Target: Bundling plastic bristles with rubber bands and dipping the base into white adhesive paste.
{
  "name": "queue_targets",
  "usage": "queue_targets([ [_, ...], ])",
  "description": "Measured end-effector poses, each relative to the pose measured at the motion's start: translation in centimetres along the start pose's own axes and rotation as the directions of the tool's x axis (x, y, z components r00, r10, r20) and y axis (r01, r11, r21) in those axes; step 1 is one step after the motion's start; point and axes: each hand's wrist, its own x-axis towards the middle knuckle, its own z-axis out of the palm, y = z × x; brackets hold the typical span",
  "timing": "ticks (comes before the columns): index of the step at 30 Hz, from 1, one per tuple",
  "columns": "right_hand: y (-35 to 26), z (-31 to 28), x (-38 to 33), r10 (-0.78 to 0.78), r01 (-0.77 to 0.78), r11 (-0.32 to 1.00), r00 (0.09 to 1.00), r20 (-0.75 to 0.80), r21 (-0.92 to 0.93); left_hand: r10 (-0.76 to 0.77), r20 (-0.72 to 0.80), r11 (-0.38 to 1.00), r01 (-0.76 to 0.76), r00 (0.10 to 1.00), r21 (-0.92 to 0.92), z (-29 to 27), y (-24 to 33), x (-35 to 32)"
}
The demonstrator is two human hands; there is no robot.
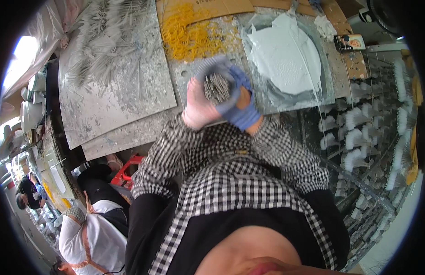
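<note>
Both my hands are raised together over the workbench, wrapped around one tight bundle of thin grey sticks seen end-on. My left hand, in a pale pink glove, grips the bundle's left side. Against its right side closes my right hand, in a blue glove. My checked sleeves run down from both wrists. Loose grey sticks lie fanned out on a paint-spattered board at the upper left.
A heap of yellow rubber bands lies on cardboard behind my hands. A round basin of pale grey-white paste sits at the upper right. Racks of white-tipped bundles stand on the right. Another person in a white top sits lower left.
</note>
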Motion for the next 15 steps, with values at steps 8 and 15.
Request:
queue_targets([
  [8, 0.7, -0.6, 1.1, -0.079, 0.085, 0.949, 0.996, -0.032, 0.303, -0.379, 0.15, 0.765, 0.401, 0.913, -0.504, -1.1, 0.1, -0.4],
  [15, -1.5, -0.2, -0.4, -0.164, 0.162, 0.987, 0.967, 0.196, 0.026, -0.321, -0.146, 0.884, 0.241, 0.936, -0.401, 1.0, 5.7, -1.1],
])
